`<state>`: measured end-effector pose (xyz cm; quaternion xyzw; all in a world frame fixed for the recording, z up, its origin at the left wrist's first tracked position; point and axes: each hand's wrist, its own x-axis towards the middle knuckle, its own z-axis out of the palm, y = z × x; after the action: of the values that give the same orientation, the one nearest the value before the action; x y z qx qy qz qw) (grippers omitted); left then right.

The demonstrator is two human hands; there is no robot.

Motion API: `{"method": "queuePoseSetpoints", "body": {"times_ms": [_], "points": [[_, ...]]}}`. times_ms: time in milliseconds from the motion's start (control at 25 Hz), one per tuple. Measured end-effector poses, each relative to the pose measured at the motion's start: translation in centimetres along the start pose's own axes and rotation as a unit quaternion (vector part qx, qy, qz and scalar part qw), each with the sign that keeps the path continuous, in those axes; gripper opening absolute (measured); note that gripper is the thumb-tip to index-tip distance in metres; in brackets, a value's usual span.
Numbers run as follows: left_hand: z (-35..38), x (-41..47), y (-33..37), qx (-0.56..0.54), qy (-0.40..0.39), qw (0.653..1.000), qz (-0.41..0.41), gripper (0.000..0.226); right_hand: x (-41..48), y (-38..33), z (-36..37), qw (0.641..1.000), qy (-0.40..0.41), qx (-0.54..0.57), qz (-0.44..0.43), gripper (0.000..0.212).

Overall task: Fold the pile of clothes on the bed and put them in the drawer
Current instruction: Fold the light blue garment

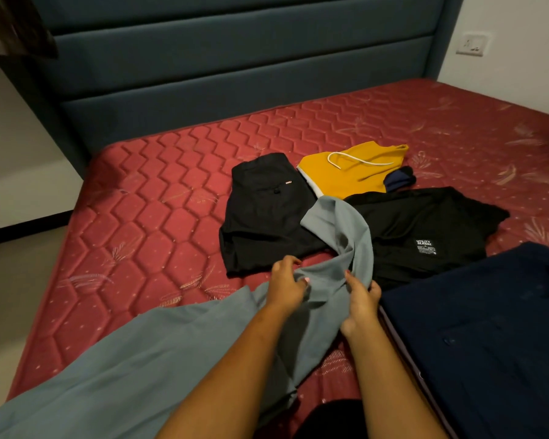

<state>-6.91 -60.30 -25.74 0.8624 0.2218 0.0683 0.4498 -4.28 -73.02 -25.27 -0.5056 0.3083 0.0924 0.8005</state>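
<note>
Left hand [286,285] and right hand [362,299] each pinch the grey garment [171,359] mid-length over the bed [140,217]; cloth looks light, limp, sagging either side of the grip, probably better held at corners.

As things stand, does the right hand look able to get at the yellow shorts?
Probably not yet: the right hand grips the grey garment, as does the left hand. Once freed, only the flat black T-shirt lies between it and the yellow shorts.

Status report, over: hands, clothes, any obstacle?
Left hand and right hand grip grey garment. Garment unfolded, far end over black shirt. Navy shirt lies close on right.
</note>
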Motion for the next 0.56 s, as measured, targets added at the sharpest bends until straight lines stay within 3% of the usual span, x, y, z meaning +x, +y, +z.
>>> {"method": "queuePoseSetpoints", "body": {"times_ms": [80,160,320,440,560], "points": [[1.0,-0.6,0.1,0.053,-0.021,0.997,0.042,0.035,-0.6,-0.2,0.1,0.996,-0.056,0.036,0.060,0.075],[1.2,-0.4,0.3,0.012,-0.042,0.996,0.077,0.025,-0.6,-0.5,0.0,0.987,-0.121,0.045,0.099,0.095],[-0.4,0.1,2.7,-0.154,-0.107,0.981,0.049,0.022,-1.5,-1.9,0.1,0.964,-0.239,0.090,0.066,0.046],[-1.9,-0.1,4.9,-0.231,-0.118,0.965,0.020,0.020,-2.4,-2.5,0.1,0.950,-0.288,0.099,0.071,0.052],[-3.3,0.2,6.2,-0.265,-0.097,0.958,0.054,0.024,-3.2,-4.4,1.2,0.936,-0.325,0.111,0.073,0.078]]}}
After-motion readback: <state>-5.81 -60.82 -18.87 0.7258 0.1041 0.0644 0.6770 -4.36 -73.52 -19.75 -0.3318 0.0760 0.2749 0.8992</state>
